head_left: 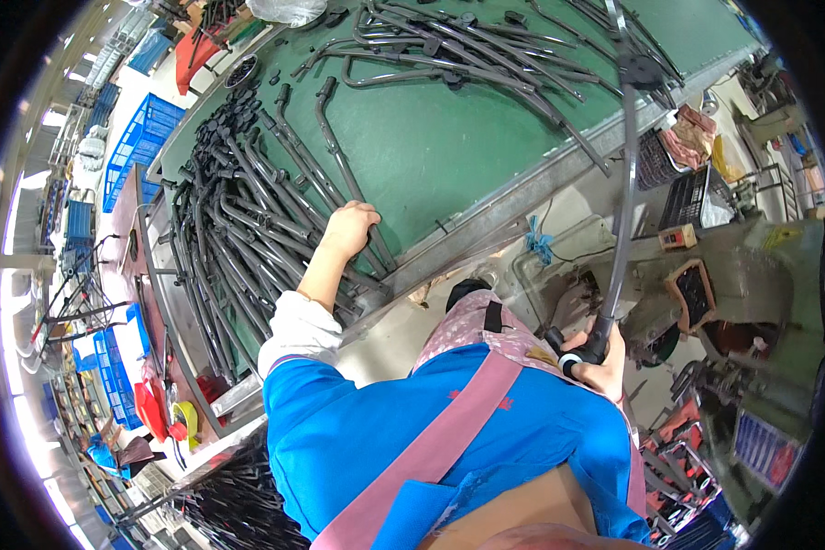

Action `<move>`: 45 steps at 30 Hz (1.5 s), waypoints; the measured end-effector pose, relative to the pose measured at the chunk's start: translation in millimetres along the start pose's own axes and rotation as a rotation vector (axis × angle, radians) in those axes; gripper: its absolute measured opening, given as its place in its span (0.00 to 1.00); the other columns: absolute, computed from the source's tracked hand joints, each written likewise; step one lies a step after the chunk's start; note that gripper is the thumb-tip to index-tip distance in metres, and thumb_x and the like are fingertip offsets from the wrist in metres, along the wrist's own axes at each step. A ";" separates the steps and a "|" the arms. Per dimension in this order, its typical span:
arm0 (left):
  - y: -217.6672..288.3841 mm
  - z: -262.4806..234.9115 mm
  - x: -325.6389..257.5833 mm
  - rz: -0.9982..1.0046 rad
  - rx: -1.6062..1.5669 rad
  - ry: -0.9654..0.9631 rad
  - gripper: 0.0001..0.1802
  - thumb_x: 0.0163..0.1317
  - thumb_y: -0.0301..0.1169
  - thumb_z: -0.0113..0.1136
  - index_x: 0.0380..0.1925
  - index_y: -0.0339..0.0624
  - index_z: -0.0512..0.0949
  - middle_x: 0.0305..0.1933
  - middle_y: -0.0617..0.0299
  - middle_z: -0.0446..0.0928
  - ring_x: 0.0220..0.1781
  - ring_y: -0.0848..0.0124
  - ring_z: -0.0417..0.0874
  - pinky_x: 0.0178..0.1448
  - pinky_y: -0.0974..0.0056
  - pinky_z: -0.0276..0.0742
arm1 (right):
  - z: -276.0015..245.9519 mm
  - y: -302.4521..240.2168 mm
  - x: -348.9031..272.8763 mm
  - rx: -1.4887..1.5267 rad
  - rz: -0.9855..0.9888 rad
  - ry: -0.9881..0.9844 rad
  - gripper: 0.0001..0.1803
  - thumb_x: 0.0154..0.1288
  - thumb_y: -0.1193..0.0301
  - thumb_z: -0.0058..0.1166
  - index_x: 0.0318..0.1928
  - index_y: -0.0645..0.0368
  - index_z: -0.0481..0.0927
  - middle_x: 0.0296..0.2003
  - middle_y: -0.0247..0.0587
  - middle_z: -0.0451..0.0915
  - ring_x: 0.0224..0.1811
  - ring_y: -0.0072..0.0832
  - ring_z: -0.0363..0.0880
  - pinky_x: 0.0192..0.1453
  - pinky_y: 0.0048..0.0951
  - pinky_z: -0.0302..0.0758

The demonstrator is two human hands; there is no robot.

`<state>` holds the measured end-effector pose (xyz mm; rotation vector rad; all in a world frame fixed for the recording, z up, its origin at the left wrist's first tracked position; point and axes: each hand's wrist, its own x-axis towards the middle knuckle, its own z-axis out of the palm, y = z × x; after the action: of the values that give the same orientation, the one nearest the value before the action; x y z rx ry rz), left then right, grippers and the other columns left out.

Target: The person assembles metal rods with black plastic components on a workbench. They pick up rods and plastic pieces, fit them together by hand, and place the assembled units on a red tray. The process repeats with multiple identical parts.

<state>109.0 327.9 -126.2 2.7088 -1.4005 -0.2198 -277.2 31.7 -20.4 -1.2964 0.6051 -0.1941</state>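
My left hand [346, 231] reaches over the green-topped table, its fingers curled round a black bent metal tube [335, 142] that lies at the near side of a large pile. Low at my right side, my right hand [599, 363] grips the thick black end of a long black metal tube [627, 174]. This tube rises past the table's edge and carries a round black disc [642, 72] near its upper part. Just left of my left hand lies the pile of similar black tubes [247, 220], many with dark end fittings.
More bent black tubes [458, 50] lie across the far side of the table [431, 156]. A metal rim [495, 220] edges the table. Blue crates [142, 137] stand at the left. On the right are black crates [687, 197], a small wooden box [690, 295] and greenish machinery [752, 266].
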 end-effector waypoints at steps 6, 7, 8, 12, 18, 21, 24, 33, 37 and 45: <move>-24.4 -0.6 9.4 0.223 0.173 -0.100 0.19 0.48 0.23 0.59 0.42 0.51 0.83 0.48 0.66 0.80 0.55 0.60 0.76 0.57 0.56 0.73 | 15.7 -0.2 -29.4 0.054 0.093 -0.167 0.33 0.34 0.77 0.59 0.48 0.64 0.67 0.32 0.42 0.83 0.36 0.26 0.79 0.44 0.24 0.73; -26.2 -3.7 12.4 0.255 0.170 -0.074 0.18 0.47 0.23 0.61 0.41 0.49 0.82 0.47 0.64 0.80 0.55 0.59 0.76 0.57 0.54 0.71 | 20.1 0.9 -30.3 0.072 0.092 -0.170 0.33 0.34 0.77 0.59 0.49 0.64 0.67 0.32 0.43 0.83 0.36 0.27 0.79 0.43 0.24 0.73; -30.7 -5.0 22.7 0.281 0.163 -0.148 0.18 0.49 0.26 0.65 0.43 0.50 0.81 0.47 0.65 0.80 0.54 0.61 0.76 0.56 0.54 0.69 | 25.6 -0.3 -30.5 0.093 0.090 -0.174 0.34 0.35 0.77 0.59 0.50 0.64 0.67 0.32 0.43 0.82 0.36 0.27 0.79 0.43 0.24 0.73; -29.3 -8.8 44.6 0.440 0.182 -0.224 0.17 0.49 0.31 0.68 0.42 0.51 0.81 0.45 0.66 0.78 0.52 0.63 0.76 0.56 0.54 0.69 | 36.9 5.1 -21.1 0.127 0.055 -0.170 0.37 0.35 0.75 0.58 0.54 0.66 0.67 0.32 0.45 0.82 0.34 0.28 0.80 0.42 0.24 0.73; 17.1 -23.0 82.5 0.516 -0.378 0.382 0.19 0.49 0.30 0.70 0.43 0.47 0.81 0.44 0.61 0.79 0.49 0.58 0.79 0.59 0.54 0.69 | 55.0 -3.5 12.2 0.287 0.010 -0.149 0.44 0.35 0.68 0.62 0.59 0.69 0.66 0.32 0.48 0.82 0.35 0.34 0.83 0.44 0.28 0.77; 51.2 -60.1 92.6 0.672 -0.433 0.377 0.20 0.51 0.28 0.67 0.48 0.47 0.80 0.40 0.60 0.77 0.41 0.57 0.78 0.47 0.54 0.72 | 60.4 -9.0 28.4 0.372 -0.034 -0.128 0.48 0.34 0.65 0.64 0.61 0.71 0.65 0.31 0.49 0.81 0.34 0.38 0.84 0.47 0.34 0.81; 67.4 -89.3 94.6 0.762 -0.491 0.012 0.18 0.61 0.36 0.61 0.52 0.50 0.77 0.35 0.57 0.78 0.37 0.54 0.80 0.38 0.52 0.76 | 66.6 -24.2 38.3 0.322 -0.056 -0.048 0.49 0.33 0.64 0.64 0.61 0.72 0.64 0.29 0.48 0.80 0.32 0.38 0.83 0.47 0.34 0.81; 98.5 -94.4 123.3 0.931 -0.521 -0.094 0.18 0.63 0.37 0.59 0.53 0.49 0.75 0.35 0.56 0.75 0.36 0.53 0.80 0.36 0.53 0.75 | 65.3 -40.8 55.2 0.449 -0.200 0.123 0.52 0.34 0.62 0.64 0.63 0.75 0.61 0.26 0.41 0.74 0.28 0.35 0.76 0.39 0.35 0.75; 109.3 -97.9 114.6 0.932 -0.597 -0.023 0.18 0.63 0.34 0.60 0.54 0.50 0.75 0.32 0.56 0.74 0.33 0.53 0.78 0.34 0.54 0.74 | 56.3 -54.4 65.6 0.419 -0.240 0.125 0.51 0.38 0.59 0.61 0.63 0.75 0.62 0.30 0.41 0.74 0.32 0.35 0.76 0.46 0.37 0.73; 119.3 -109.4 104.4 0.862 -0.611 -0.029 0.20 0.60 0.28 0.62 0.53 0.46 0.76 0.26 0.55 0.71 0.26 0.56 0.74 0.29 0.56 0.70 | 42.1 -60.3 66.5 0.511 -0.332 0.097 0.44 0.41 0.64 0.57 0.62 0.74 0.65 0.33 0.46 0.79 0.36 0.37 0.83 0.50 0.33 0.79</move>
<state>90.7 174.7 -10.8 1.4819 -1.9447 -0.5009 -188.3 19.6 21.7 -0.8836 0.3817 -0.6456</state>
